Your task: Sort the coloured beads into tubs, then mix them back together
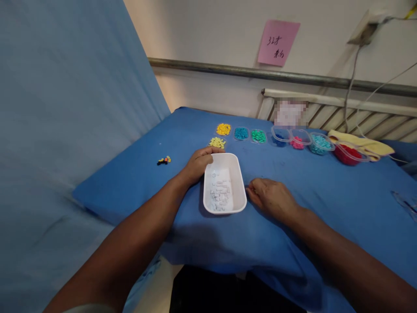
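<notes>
Head view: the left hand (pixel 199 164) is curled on the edge of the white tub (pixel 240 187), which is on the blue cloth (pixel 130 174). The right hand (pixel 271 196), fingers bent in, is just beside it; I can't tell what it holds.

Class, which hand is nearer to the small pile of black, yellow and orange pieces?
Left. The left hand grips the rim of the white tub on the side facing the small pile; the right hand lies beyond the tub.
</notes>
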